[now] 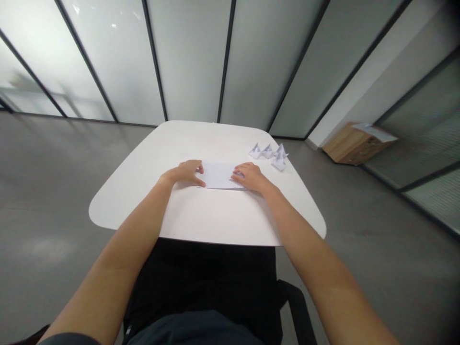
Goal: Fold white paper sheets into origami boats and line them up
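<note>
A white sheet of paper [218, 175], folded flat, lies in the middle of the white table [201, 215]. My left hand [187, 173] rests on its left edge with the fingers stretched flat and the thumb pressed along the near fold. My right hand [250, 176] lies on the paper's right edge, fingers flat and pointing left. Both hands press the sheet down; neither lifts it.
Several small folded paper boats [270, 153] stand in a cluster at the table's far right. A wooden cabinet [354, 143] with papers on top sits on the floor to the right. Frosted glass walls stand behind. My chair's armrest [298, 306] shows below.
</note>
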`<state>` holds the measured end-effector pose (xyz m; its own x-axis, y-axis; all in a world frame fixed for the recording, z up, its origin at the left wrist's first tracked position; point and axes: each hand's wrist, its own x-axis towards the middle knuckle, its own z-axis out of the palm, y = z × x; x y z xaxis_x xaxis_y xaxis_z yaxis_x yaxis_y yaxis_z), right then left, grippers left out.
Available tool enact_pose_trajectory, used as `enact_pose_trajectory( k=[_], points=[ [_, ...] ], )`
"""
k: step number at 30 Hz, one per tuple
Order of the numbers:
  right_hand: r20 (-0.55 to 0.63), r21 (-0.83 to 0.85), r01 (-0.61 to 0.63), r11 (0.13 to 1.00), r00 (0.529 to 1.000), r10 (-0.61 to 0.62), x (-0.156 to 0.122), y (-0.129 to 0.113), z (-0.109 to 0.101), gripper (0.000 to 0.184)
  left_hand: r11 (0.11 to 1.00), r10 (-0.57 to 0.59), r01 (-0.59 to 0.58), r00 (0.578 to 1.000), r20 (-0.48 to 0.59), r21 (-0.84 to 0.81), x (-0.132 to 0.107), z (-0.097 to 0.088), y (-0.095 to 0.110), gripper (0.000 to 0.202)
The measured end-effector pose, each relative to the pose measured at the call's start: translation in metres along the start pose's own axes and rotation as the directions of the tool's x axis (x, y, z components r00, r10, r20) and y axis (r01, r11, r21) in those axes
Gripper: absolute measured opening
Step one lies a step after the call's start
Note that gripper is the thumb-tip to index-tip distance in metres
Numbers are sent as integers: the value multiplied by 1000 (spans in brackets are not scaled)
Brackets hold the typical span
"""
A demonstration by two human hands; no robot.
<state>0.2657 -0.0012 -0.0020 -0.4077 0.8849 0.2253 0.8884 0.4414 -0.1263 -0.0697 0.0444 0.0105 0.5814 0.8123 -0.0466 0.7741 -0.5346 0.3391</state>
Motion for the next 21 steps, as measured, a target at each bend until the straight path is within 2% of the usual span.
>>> enact_pose_trajectory(
  k=[3,7,10,15,18,21],
  points=[
    [-34,12,64,998,997,-63,2,-9,2,29,1000,13,-13,1000,12,-8,-1,-2,3,64],
    [-34,2,152,988,988,-152,2,-20,7,42,1000,16,-16,1000,-3,-14,0,-1,5,54],
    [5,-33,183,982,983,-183,3,-27,14,51,1000,12,-13,997,-78,-8,3,3,5,45],
    [59,-52,174,983,983,-171,8,-34,20,53,998,-64,58,975,-211,-36,10,14,8,44],
    [61,-60,174,983,984,-170,9,-35,19,52,991,-94,65,958,-272,-114,14,21,9,48],
    [64,-68,172,983,984,-168,8,-35,18,52,971,-89,8,938,-335,-237,18,27,9,52]
  ],
)
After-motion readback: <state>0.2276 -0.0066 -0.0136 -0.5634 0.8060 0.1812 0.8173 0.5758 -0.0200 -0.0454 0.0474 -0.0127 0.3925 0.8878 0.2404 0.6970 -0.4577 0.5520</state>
